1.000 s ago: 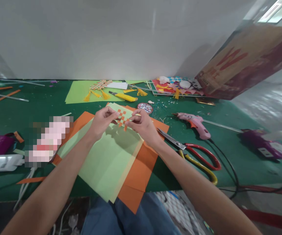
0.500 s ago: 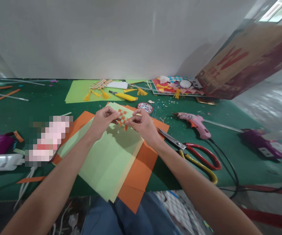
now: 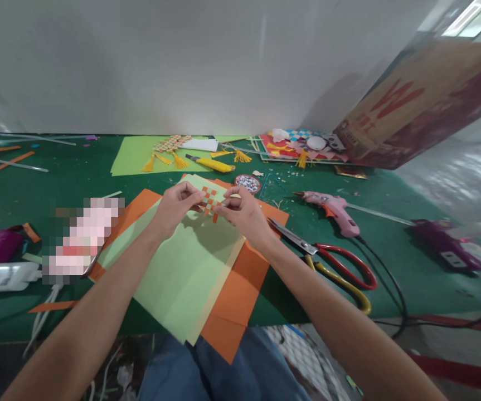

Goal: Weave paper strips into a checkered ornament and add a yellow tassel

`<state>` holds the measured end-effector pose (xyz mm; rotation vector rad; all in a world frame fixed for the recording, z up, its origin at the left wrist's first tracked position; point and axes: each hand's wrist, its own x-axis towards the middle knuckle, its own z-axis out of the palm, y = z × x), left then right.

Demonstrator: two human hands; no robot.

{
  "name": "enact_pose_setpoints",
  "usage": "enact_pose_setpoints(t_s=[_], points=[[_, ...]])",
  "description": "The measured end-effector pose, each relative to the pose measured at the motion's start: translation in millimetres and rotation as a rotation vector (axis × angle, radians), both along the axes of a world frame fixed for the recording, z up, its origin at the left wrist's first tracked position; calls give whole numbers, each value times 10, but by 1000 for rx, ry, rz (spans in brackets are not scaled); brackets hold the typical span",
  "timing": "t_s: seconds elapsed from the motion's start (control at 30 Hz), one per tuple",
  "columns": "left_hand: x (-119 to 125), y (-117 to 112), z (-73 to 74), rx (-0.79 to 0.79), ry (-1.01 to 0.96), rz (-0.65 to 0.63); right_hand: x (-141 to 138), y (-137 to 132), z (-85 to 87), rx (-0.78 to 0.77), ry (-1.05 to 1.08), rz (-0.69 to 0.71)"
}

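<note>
A small checkered weave of orange and light green paper strips is held up between my two hands. My left hand pinches its left edge between thumb and fingers. On the other side, my right hand has thumb and index finger closed on the lower right part of the weave. Just beneath lie light green paper sheets, stacked over orange sheets. Some of the fingertips are hidden behind the weave.
To the right lie scissors with red and yellow handles and a pink glue gun. Behind are a yellow utility knife, a small dish of beads and tasselled woven pieces. A paper bag leans at the right.
Both hands keep hold of the woven paper in nearly the same place. The fingers of my right hand have shifted very slightly.
</note>
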<state>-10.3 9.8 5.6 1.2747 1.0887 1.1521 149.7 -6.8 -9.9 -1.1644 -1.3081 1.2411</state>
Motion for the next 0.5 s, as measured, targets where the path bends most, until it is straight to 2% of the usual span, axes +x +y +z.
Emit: enact_pose_setpoints(t_s=[0.17,0.33,0.5], points=[[-2,-9,-7,40,24,-23,6,-27,41,58,-104,-4],[-8,-22,-15,60,56,-87,11,-32,72,-30,-97,65],[-17,-13,-28,49,73,-119,13,-16,57,-19,-100,81]])
